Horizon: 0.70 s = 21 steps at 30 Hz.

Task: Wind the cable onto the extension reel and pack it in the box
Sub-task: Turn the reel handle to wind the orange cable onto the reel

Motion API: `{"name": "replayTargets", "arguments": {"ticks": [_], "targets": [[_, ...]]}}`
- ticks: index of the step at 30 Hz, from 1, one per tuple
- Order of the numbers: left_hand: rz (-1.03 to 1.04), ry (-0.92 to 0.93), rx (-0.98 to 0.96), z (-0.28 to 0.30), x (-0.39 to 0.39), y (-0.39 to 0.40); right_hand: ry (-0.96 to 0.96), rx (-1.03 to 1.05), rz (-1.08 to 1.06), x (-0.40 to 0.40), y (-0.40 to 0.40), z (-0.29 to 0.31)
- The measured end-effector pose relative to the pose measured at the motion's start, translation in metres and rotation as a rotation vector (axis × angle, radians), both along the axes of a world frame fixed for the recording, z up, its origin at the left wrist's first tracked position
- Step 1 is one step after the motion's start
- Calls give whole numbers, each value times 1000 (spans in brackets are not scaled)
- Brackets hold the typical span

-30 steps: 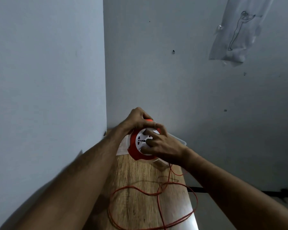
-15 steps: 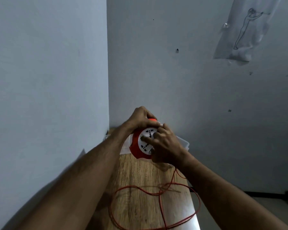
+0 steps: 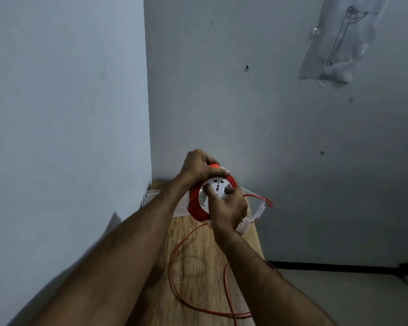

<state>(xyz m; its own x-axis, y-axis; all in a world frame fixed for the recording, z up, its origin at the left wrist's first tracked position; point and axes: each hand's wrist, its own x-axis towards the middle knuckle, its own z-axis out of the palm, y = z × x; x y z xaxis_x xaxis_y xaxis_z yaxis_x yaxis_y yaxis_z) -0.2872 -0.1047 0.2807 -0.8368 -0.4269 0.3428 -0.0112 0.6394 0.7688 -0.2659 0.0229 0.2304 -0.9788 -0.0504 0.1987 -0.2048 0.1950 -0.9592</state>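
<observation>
We have the extension reel (image 3: pixel 199 203), a red drum with a white socket face, lifted just above the far end of the wooden counter (image 3: pixel 193 267) in the corner of the room. Our left hand (image 3: pixel 198 167) is clenched over its top edge, steadying it. Our right hand (image 3: pixel 229 208) presses fingers against the socket face, its grip grasping the turning centre as far as we can tell.

Compared with half a second ago, the right hand has rolled lower round the face, and the white plug (image 3: pixel 252 218) with a short red loop has come into sight just right of the reel, where a second ago only loose cable lay there. We judge that the slack is shortening and winding is well along.

A good length of red cable (image 3: pixel 174 278) still sprawls in loops across the counter and off its near edge, so more turns are needed. The clear box (image 3: pixel 156 196) sits behind the reel against the wall, not yet used.
</observation>
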Motion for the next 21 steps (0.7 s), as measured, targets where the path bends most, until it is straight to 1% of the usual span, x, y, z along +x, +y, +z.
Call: {"name": "replayTargets", "arguments": {"ticks": [3, 4, 5, 6, 8, 9, 10, 11, 12, 14, 16, 17, 19, 21], "targets": [[-36, -13, -36, -2, -3, 4, -633, -373, -121, 3, -10, 11], [-49, -23, -29, -3, -3, 4, -752, -481, -124, 4, -10, 16], [-58, -30, -17, -4, -3, 3, -797, -542, -120, 2, -11, 18], [-60, -33, -6, -4, -3, 1, -796, -563, -109, 0, -10, 21], [-45, -30, 34, -4, -2, -3, -712, -492, -37, -3, -4, 19], [-34, -28, 69, -3, -1, -4, -629, -408, -7, -5, 0, 14], [-24, -29, 103, -1, 0, -6, -504, -309, 9, -5, 4, 11], [-24, -30, 121, 1, 0, -7, -334, -203, 19, -6, 9, 8], [-28, -30, 113, 2, 1, -8, -126, -97, 29, -6, 15, 7], [-35, -29, 72, 4, 1, -10, 376, 124, 74, -12, 25, 3], [-36, -44, 56, 4, 1, -13, 836, 359, 234, -20, 35, 1], [-38, -51, 55, 5, 2, -14, 994, 500, 337, -26, 38, 0], [-52, -57, 53, 7, 3, -13, 1163, 828, 483, -35, 43, -2], [-67, -58, 56, 9, 5, -14, 1234, 1067, 538, -44, 46, 0]]}}
